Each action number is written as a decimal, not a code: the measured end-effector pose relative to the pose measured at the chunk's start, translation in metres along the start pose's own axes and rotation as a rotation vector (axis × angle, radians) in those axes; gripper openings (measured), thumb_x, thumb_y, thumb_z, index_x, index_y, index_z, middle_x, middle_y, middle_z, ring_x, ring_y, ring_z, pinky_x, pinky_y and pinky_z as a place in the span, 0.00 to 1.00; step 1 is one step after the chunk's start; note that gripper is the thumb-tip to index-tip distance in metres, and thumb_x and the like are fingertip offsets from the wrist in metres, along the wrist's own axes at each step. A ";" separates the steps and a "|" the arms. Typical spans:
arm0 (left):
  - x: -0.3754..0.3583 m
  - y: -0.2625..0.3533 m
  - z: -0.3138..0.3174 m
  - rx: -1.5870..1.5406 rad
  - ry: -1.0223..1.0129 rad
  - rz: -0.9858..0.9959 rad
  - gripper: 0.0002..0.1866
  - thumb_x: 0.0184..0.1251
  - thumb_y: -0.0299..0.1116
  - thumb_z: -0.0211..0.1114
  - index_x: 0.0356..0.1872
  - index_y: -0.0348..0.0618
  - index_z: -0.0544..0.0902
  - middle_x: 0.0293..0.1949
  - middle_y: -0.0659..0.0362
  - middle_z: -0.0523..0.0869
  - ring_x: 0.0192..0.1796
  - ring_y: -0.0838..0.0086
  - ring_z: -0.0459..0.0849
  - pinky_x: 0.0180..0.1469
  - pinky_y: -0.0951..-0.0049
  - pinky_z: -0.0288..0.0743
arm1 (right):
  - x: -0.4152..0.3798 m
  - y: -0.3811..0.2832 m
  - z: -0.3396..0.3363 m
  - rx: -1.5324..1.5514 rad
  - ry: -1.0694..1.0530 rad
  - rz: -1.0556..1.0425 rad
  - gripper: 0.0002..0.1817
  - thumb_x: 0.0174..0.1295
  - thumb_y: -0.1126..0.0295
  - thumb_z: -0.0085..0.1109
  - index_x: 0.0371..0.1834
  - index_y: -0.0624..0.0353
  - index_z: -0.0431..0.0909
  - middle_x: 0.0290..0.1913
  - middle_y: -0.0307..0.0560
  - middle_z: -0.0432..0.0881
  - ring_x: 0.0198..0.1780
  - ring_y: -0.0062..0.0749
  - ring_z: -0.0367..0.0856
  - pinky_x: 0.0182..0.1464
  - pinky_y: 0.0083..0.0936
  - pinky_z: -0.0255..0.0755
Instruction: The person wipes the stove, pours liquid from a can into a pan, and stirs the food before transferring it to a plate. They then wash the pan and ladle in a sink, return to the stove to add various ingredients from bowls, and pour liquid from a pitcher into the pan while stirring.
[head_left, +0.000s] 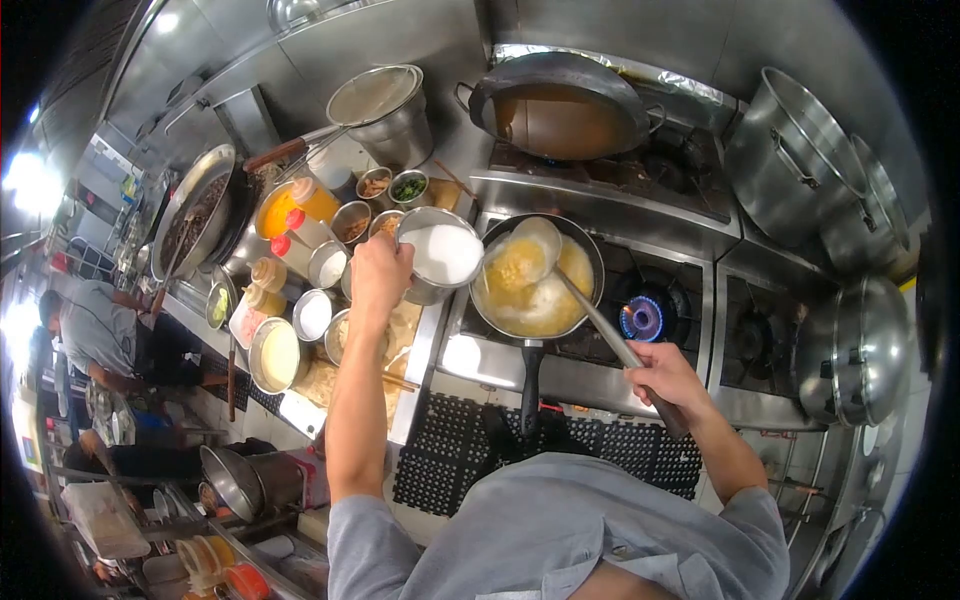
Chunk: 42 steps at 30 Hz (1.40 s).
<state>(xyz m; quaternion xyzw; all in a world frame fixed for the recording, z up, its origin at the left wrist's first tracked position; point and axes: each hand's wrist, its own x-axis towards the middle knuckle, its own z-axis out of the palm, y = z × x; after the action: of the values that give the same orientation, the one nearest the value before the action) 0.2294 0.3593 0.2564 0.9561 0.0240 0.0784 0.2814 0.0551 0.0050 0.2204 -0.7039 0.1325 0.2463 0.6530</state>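
My left hand [380,272] is closed on the rim of a metal container [424,292], which holds something white and smooth. The container sits at the left edge of a frying pan [597,262]. Yellowish, partly foamy liquid [535,318] fills the pan, which rests on the stove with its black handle pointing toward me. In my right hand [668,382] is the long handle of a ladle [592,312], gripped with wrapped fingers. The ladle's bowl lies over the pan's upper middle, and some of the yellow contents show around it.
A blue gas flame [642,318] burns on the bare burner right of the pan. Behind stands a big wok [560,75] of brown liquid. Bowls, squeeze bottles and a cream-filled bowl [279,352] crowd the left counter. Another person [95,325] stands far left.
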 end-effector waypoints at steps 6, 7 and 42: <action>0.004 -0.005 0.006 0.015 0.018 0.046 0.14 0.58 0.33 0.57 0.19 0.31 0.79 0.16 0.46 0.81 0.25 0.53 0.85 0.38 0.60 0.79 | 0.007 0.035 -0.031 -0.279 0.134 -0.034 0.34 0.53 0.79 0.59 0.68 0.61 0.66 0.26 0.40 0.79 0.20 0.19 0.74 0.24 0.20 0.71; 0.005 -0.005 0.006 0.023 0.023 0.062 0.14 0.58 0.32 0.58 0.19 0.31 0.79 0.16 0.46 0.81 0.26 0.53 0.85 0.38 0.60 0.79 | 0.004 0.039 -0.033 -0.370 0.174 -0.067 0.35 0.52 0.79 0.59 0.68 0.62 0.66 0.27 0.41 0.80 0.20 0.20 0.74 0.24 0.21 0.71; 0.009 0.003 0.015 0.059 -0.001 0.057 0.14 0.58 0.34 0.61 0.23 0.30 0.80 0.20 0.43 0.83 0.31 0.48 0.84 0.39 0.56 0.78 | 0.008 0.048 -0.032 -0.507 0.243 -0.142 0.36 0.49 0.75 0.61 0.66 0.65 0.67 0.40 0.55 0.84 0.34 0.29 0.81 0.41 0.25 0.75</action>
<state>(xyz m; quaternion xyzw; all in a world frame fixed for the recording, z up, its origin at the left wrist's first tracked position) 0.2402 0.3499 0.2470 0.9642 -0.0012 0.0853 0.2510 0.0432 -0.0310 0.1756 -0.8765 0.0943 0.1394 0.4510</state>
